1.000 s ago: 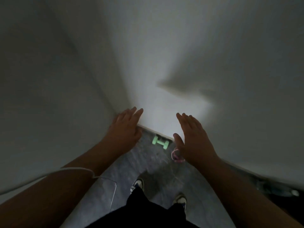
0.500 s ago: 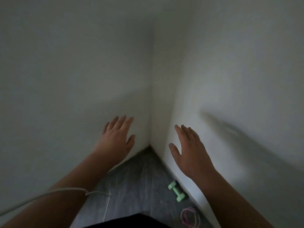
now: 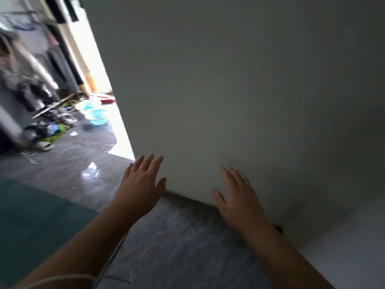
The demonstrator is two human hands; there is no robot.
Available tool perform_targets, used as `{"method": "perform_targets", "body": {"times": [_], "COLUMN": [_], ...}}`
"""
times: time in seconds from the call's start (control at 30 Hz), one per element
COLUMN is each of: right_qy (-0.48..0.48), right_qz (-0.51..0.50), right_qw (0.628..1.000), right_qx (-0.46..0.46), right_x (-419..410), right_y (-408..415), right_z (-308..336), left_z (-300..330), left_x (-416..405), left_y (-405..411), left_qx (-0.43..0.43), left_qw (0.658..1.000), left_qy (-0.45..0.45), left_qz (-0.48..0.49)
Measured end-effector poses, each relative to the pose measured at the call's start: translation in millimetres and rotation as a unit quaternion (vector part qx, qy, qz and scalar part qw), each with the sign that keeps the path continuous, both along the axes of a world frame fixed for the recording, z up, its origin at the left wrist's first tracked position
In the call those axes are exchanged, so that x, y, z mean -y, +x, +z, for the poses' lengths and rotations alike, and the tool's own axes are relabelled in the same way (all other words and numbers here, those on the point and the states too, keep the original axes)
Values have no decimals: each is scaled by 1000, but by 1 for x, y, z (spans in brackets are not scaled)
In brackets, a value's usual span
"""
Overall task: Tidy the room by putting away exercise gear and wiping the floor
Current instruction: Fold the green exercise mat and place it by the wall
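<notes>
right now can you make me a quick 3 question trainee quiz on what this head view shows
1. True or false: the left hand grips a piece of exercise gear.
2. Which colour are the two basins on the floor past the wall? A red, B light blue, C black.
3. Fill in: the fingers of the right hand are ____ and hold nothing.

Key: 1 false, both hands are open and hold nothing. 2 B. 3 straight.
</notes>
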State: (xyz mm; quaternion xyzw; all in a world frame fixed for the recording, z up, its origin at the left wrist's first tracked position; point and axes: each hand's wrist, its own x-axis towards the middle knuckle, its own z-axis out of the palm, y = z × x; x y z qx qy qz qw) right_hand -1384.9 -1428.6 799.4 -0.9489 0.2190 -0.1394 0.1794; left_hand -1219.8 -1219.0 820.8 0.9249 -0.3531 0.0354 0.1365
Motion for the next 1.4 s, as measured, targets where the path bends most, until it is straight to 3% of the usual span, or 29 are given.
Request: {"method": "perform_targets", "body": {"times": [0.33, 0.53, 0.63, 0.77, 1.1, 1.4], "right_qy": [-7, 9, 20, 8, 16, 24], "right_qz": [247, 340, 368, 403, 477, 519], "right_qw": [969, 940, 928, 913, 872, 846], "right_qx": [-20, -36, -49, -65, -112, -120], "right_x": [-201, -358, -441, -540, -692, -807], "right_y": [108, 135, 137, 143, 189, 307], "right_z": [12, 1, -6, -19, -47, -65], "left_z": [-10, -27, -45, -62, -83, -92], "left_x": [-258, -419, -509, -612, -753, -855], "left_y": [-13, -37, -50, -70, -83, 7], "left_qx": [-27, -42, -41, -54, -79, -72], "left_qw": [967, 941, 932, 912, 862, 831], "left_qy": [3, -9, 45, 47, 6, -5], "left_qz": [255, 335, 356, 404, 500, 551]}}
